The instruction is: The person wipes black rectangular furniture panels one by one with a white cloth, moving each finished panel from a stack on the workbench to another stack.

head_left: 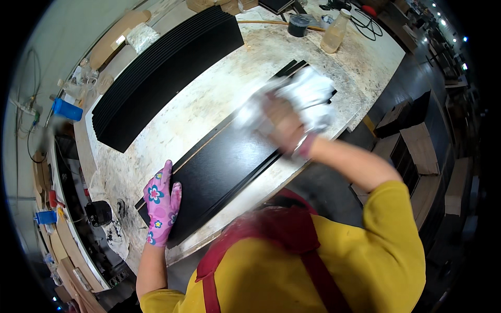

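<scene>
A glossy black board (229, 156) lies slantwise on the table in front of me, with more black boards under it and a thin light-brown strip along its far edge. My left hand (163, 206), in a pink flowered glove, lies on the board's left end, fingers stretched out and thumb apart. Towards the board's right end, my right hand (284, 122) is closed on a crumpled white cloth (308, 91) pressed to the surface. Motion smears this hand and the cloth, and its fingers are partly hidden.
A long row of black boards (172, 78) stands on the far side of the stained white table (209, 94). At the back right are a dark cup (298, 26) and a cloudy bottle (335, 32). A blue cup (68, 109) sits far left. Open cardboard boxes (417, 151) stand right of the table.
</scene>
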`<state>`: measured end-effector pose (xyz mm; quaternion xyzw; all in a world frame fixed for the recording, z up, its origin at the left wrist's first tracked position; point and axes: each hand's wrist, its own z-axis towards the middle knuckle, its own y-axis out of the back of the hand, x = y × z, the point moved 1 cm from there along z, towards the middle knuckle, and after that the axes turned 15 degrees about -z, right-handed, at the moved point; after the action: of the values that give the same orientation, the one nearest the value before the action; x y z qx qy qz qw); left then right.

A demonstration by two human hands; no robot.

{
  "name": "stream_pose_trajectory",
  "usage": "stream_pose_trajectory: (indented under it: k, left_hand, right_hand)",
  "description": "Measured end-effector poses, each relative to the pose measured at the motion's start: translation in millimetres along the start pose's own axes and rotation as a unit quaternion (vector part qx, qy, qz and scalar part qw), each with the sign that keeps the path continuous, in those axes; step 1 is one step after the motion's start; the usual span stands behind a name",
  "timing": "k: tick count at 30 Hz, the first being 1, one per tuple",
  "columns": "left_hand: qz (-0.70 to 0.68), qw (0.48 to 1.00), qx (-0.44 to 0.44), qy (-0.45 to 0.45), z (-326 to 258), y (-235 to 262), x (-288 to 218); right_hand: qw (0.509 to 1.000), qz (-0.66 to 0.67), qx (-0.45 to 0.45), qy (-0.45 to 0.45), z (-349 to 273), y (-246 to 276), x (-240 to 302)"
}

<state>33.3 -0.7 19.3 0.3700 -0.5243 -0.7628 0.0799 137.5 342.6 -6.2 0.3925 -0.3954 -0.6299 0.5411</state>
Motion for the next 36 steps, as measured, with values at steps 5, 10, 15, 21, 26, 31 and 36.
stream_pose_trajectory:
  k: [5,10,15,21,26,31,36]
  left_hand:
    - [-0.163,0.986,-0.029,0.005,4.8,-7.1,18.2]
    - [-0.043,0.998,-0.041,0.017,-16.3,-2.7,22.3]
    - [0.027,0.999,0.016,0.021,2.1,3.5,-7.1]
    - [-0.081,0.985,0.015,-0.15,-53.0,-45.4,-36.2]
    - [-0.03,0.982,-0.061,-0.174,-58.1,-55.0,-36.3]
    - [-0.369,0.925,0.073,0.057,-62.1,-18.7,-44.7]
    - [0.087,0.974,-0.075,-0.196,-47.8,-56.5,-39.4]
  right_hand:
    - [0.955,0.182,0.035,0.233,-7.9,29.4,191.1]
    - [0.995,0.029,-0.063,0.076,8.0,-22.7,27.8]
    - [0.989,-0.125,0.015,-0.074,6.7,0.2,-35.1]
    - [0.953,0.088,0.124,0.26,0.6,45.6,98.4]
    - [0.894,0.404,0.193,-0.004,70.3,22.6,33.4]
    - [0.809,0.224,0.131,0.527,91.2,54.2,239.8]
    - [0.858,0.357,0.282,0.241,160.7,-50.3,295.6]
